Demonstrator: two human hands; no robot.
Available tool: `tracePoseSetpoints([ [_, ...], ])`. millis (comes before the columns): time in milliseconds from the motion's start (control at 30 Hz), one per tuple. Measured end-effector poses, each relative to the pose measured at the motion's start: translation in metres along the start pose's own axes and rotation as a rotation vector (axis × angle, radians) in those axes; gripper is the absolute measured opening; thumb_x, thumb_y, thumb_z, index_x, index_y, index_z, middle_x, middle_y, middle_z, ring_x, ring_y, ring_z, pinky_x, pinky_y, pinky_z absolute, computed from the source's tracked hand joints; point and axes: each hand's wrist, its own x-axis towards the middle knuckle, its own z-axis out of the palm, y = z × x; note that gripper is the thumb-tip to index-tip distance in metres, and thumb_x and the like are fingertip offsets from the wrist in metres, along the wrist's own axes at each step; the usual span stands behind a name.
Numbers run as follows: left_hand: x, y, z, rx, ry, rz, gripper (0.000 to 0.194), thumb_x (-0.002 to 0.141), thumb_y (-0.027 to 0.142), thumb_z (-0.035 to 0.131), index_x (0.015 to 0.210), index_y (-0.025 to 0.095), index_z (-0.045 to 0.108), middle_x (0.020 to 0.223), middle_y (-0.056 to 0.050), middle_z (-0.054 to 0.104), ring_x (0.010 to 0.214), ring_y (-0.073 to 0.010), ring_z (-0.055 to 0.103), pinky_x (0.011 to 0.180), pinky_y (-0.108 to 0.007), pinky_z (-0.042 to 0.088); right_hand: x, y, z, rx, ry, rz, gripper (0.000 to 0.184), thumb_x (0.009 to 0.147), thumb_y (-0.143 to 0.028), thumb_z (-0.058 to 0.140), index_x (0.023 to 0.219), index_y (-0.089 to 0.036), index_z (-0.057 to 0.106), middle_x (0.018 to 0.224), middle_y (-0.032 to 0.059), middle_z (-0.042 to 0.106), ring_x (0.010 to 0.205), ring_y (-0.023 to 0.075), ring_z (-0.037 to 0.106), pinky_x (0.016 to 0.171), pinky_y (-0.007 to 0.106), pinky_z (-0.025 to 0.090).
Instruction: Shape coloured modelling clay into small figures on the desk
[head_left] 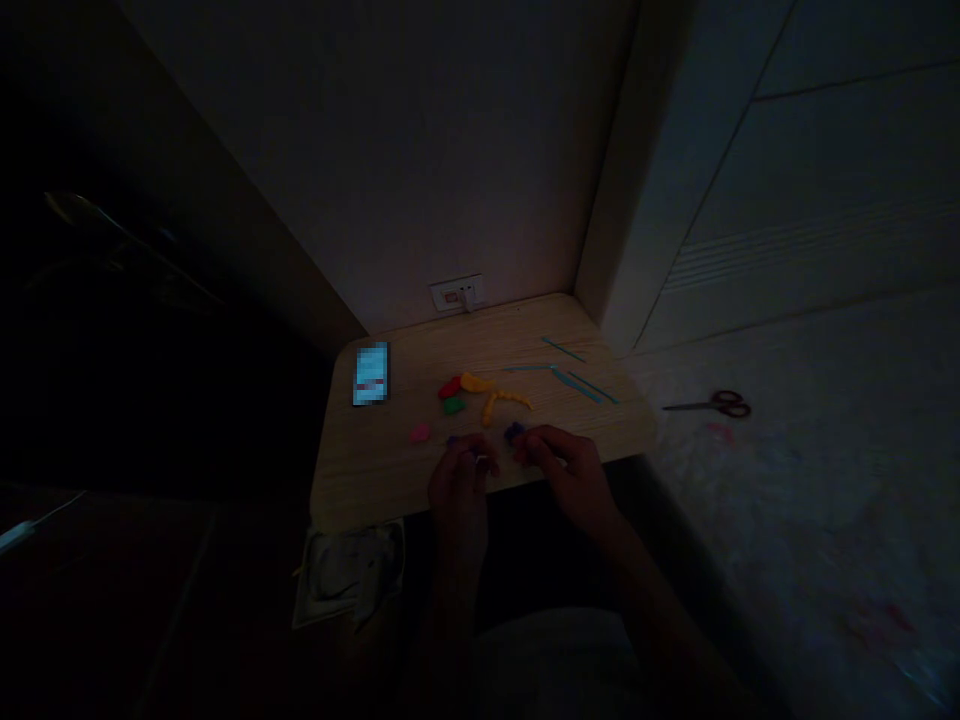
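The room is very dark. My left hand (459, 482) rests at the front edge of a small wooden table (375, 470), fingers curled around a small pale thing that I cannot make out. My right hand (564, 465) is beside it, fingers pinched on a small blue-purple piece of clay (514, 433). Just beyond the hands lie yellow clay strips (495, 395), a red lump (450, 388), a green lump (453, 405) and a pink lump (420, 433).
A lit phone (370, 373) lies at the table's left. Thin teal sticks (577, 375) lie at the right rear. A wall socket (456, 294) sits behind. Scissors (712, 404) lie on the floor to the right. A plastic wrapper (349, 575) lies below the table edge.
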Motion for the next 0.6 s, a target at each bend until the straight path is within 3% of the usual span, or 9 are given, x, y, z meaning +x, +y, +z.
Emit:
tracePoseSetpoints([
  [133, 0.001, -0.002, 0.000, 0.030, 0.058, 0.044, 0.038, 0.065, 0.040, 0.095, 0.091, 0.019, 0.078, 0.083, -0.004, 0.077, 0.070, -0.0120, 0.068, 0.064, -0.021, 0.054, -0.001, 0.000, -0.001, 0.009, -0.004, -0.005, 0.029, 0.100, -0.040, 0.060, 0.091, -0.019, 0.079, 0.077, 0.0051, 0.078, 0.072, 0.0193, 0.072, 0.069, 0.028, 0.054],
  [333, -0.004, 0.002, 0.001, 0.053, 0.049, -0.042, 0.044, 0.051, 0.043, 0.100, 0.073, 0.016, 0.073, 0.062, -0.002, 0.073, 0.050, -0.0136, 0.065, 0.047, -0.022, 0.051, -0.001, -0.001, 0.000, 0.002, 0.005, 0.003, 0.029, 0.100, -0.040, 0.060, 0.090, -0.019, 0.079, 0.076, 0.0054, 0.077, 0.071, 0.0197, 0.072, 0.069, 0.029, 0.054],
  [600, -0.009, 0.003, 0.002, 0.045, -0.035, -0.038, 0.042, 0.075, 0.055, 0.086, 0.077, 0.015, 0.073, 0.047, 0.004, 0.058, 0.039, -0.0080, 0.051, 0.039, -0.017, 0.039, -0.002, -0.003, -0.001, -0.006, -0.012, -0.015, 0.029, 0.101, -0.038, 0.059, 0.089, -0.019, 0.077, 0.077, 0.0049, 0.076, 0.073, 0.0189, 0.071, 0.071, 0.028, 0.053],
])
